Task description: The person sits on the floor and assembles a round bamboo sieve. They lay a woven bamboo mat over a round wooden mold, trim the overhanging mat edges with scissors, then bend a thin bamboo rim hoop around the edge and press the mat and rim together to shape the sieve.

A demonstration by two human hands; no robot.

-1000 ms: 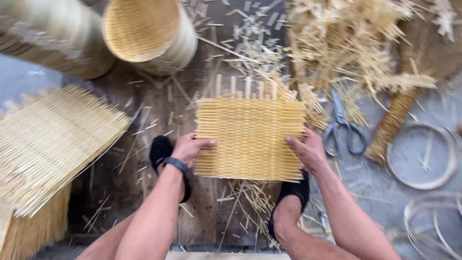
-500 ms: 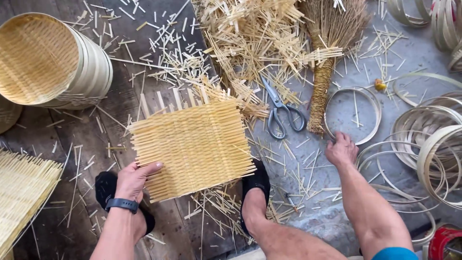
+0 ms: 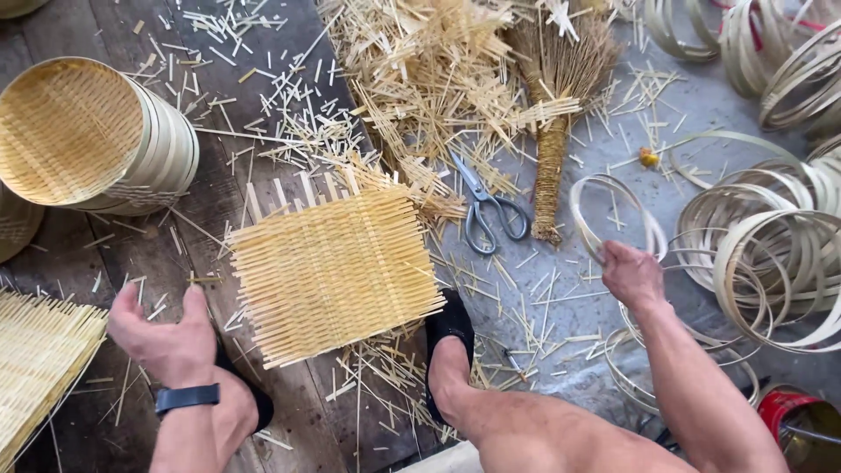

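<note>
Right hand (image 3: 632, 276): closed on the near rim of a single thin hoop (image 3: 576, 210), which lies flat on the grey floor to the right of the scissors (image 3: 486, 210). Left hand (image 3: 166, 337): released, fingers loosely curled, holding nothing, hovering just beside the near left corner of the woven mat (image 3: 337, 267). Mat flat on the boards in the middle of the work area, its near right corner pinned under a black shoe (image 3: 448, 328).

Handling, as judged from this view:
- Grip the hoop on its flat band, not on its edge; thin and springy by the look of it, so likely to twist under a hard pinch.
- Lift the near rim first, clear of the loose splints (image 3: 526, 324) scattered under it.
- Keep the shoe on the mat corner to stop it sliding.

Edges and room:
- Far rim of the hoop close to the broom (image 3: 552, 166); scissors just beside its left side. Steer clear of both.
- To the right, a stack of hoops (image 3: 771, 263), near the hand and overlapping other rings; risk of snagging.
- Open floor between hoop and mat narrow, littered with splints.
- Mat fringe (image 3: 289, 188) stiff and projecting on the far side; approach from above.
- Left of the mat: round baskets (image 3: 96, 131) well apart, a second mat (image 3: 39, 350) near the left hand.
</note>
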